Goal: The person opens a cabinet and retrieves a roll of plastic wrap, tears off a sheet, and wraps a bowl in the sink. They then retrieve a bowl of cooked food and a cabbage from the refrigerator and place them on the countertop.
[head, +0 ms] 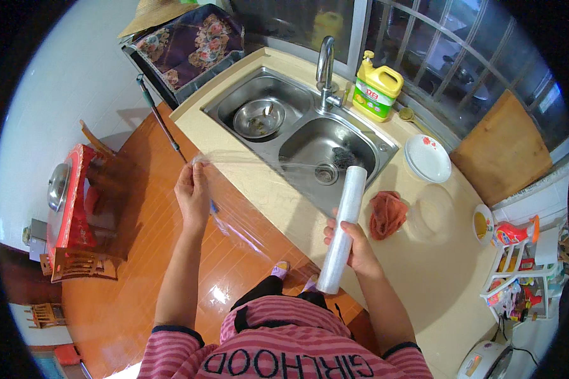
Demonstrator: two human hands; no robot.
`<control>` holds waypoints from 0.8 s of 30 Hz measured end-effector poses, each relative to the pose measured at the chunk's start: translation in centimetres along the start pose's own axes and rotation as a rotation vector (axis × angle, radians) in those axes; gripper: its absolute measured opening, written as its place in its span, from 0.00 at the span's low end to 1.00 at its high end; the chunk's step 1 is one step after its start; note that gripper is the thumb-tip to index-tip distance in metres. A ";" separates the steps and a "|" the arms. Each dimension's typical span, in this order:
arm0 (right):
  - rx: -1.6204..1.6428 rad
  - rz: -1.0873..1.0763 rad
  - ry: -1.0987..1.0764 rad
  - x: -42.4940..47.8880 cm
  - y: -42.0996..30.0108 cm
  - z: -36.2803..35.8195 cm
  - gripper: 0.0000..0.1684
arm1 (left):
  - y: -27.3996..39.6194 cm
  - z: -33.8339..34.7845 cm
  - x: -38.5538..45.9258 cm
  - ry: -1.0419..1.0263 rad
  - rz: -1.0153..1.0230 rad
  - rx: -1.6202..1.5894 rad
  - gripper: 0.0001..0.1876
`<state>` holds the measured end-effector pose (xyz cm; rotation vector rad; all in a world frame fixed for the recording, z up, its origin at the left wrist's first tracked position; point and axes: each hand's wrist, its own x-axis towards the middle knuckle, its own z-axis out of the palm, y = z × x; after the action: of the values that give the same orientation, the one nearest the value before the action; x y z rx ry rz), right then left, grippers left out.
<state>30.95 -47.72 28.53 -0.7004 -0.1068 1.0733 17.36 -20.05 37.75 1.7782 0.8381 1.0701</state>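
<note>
My right hand [353, 241] grips a roll of clear plastic wrap [344, 227] around its middle, the roll standing tilted over the counter's front edge. From it a thin transparent sheet [261, 189] stretches leftward to my left hand [192, 192]. That hand pinches the gathered end of the sheet between thumb and fingers, above the tiled floor. Behind the sheet lies the double stainless steel sink [284, 137]. Right of the roll, a crumpled reddish-brown cloth [388, 215] lies on the counter beside a clear round lid or shallow bowl [429, 213], whose exact kind I cannot tell.
A metal bowl [259, 118] sits in the left basin, under the chrome faucet [326, 71]. Behind stands a yellow detergent jug [377, 90]. Stacked white plates [427, 158], a cutting board [505, 151], a small bowl [482, 223] and a white rack [521, 275] line the right side.
</note>
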 end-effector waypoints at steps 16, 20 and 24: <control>-0.822 -0.165 0.459 -3.0 -1.7 -2.9 0.24 | -14.5 4.0 -0.7 -0.338 0.017 0.096 0.13; -0.668 -0.090 0.691 -4.5 -1.7 -4.3 0.22 | -17.5 5.7 -1.5 -0.482 -0.065 0.115 0.13; -0.469 -0.033 0.702 -6.3 -1.5 -5.1 0.23 | -17.9 6.4 -1.3 -0.516 -0.100 0.029 0.12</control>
<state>31.07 -55.82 27.00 -1.4584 0.2420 0.7208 20.76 -16.28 19.43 1.8940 0.6128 0.4953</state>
